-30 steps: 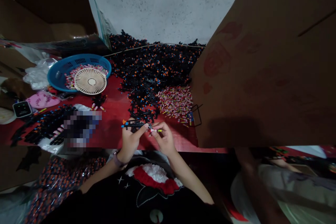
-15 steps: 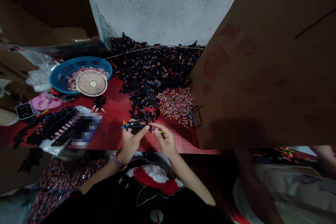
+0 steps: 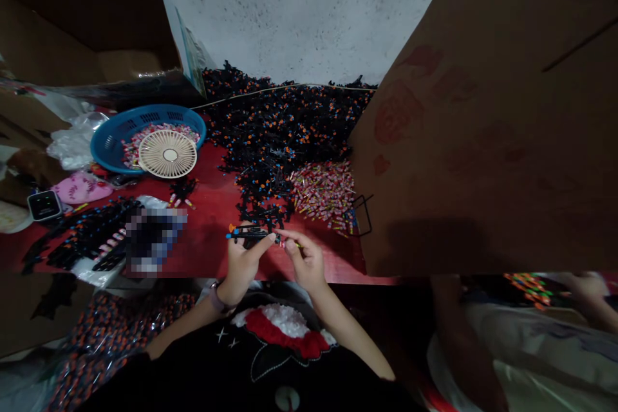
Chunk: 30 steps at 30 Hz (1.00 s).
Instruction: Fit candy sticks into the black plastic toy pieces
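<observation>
My left hand (image 3: 243, 262) is closed round a thin black plastic strip (image 3: 248, 234) with blue and orange tips, held level above the red table (image 3: 207, 241). Right beside it, my right hand (image 3: 304, 257) pinches a small pink and yellow piece (image 3: 288, 244) at the strip's right end. Both hands hover near the table's front edge, just before a big heap of black strips (image 3: 284, 132). A pile of small pink pieces (image 3: 326, 193) lies to the right of the heap.
A blue basket (image 3: 109, 138) of pink pieces carries a cream fan (image 3: 167, 154) at back left. Finished strips (image 3: 82, 238) lie front left beside a phone (image 3: 44, 205). A tall cardboard sheet (image 3: 483, 122) walls off the right. Another person's arm (image 3: 579, 296) shows at lower right.
My hands have stayed almost in place, with the right fingers shifting slightly at the strip's end. The other person's arm at lower right has moved.
</observation>
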Available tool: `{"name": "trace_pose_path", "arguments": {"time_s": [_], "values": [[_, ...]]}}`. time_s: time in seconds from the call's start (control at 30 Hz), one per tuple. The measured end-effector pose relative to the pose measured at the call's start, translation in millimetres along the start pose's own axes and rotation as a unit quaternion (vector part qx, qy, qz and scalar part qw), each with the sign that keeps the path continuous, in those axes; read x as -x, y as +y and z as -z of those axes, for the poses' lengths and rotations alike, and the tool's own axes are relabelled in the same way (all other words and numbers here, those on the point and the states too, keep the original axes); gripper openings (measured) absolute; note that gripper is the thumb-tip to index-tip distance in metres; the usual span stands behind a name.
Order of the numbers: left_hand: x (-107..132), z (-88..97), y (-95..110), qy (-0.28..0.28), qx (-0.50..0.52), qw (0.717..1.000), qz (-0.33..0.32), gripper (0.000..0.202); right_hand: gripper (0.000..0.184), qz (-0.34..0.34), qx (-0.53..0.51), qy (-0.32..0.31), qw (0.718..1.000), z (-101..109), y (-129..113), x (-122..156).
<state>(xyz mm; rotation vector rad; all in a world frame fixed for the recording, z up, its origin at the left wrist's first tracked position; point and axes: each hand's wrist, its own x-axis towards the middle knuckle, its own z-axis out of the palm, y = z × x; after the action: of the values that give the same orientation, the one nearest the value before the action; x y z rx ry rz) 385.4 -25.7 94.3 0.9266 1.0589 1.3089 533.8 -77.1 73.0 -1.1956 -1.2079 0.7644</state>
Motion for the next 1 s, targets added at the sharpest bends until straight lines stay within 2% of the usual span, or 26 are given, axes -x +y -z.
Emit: {"name": "trace_pose_path", "arguments": {"time_s": [0.17,0.33,0.47,0.77,1.0], "values": [[3.7,-5.1,-4.0,-0.017,0.041,0.997,0.058,0.027,0.035,0.047,0.036,0.027,0.998,0.3,5.0,-2.6],[1.7,-5.0,-4.9,-0.004,0.063,0.995,0.082,0.029,0.037,-0.024,-0.012,-0.011,1.000,4.9,5.0,-2.7],[2.8,-5.3,-6.6,0.006,0.069,0.993,0.094,0.033,0.038,-0.029,-0.032,-0.016,0.999,4.9,3.8,1.7],[7.6,-3.8,-5.4,-0.024,0.018,0.999,0.028,0.040,0.036,-0.011,-0.052,-0.013,0.999,10.2,2.1,9.3],[12.1,-7.5,1.5,-0.021,-0.027,0.999,0.000,0.034,0.048,-0.090,-0.161,-0.021,0.983,6.7,3.6,-3.2]]}}
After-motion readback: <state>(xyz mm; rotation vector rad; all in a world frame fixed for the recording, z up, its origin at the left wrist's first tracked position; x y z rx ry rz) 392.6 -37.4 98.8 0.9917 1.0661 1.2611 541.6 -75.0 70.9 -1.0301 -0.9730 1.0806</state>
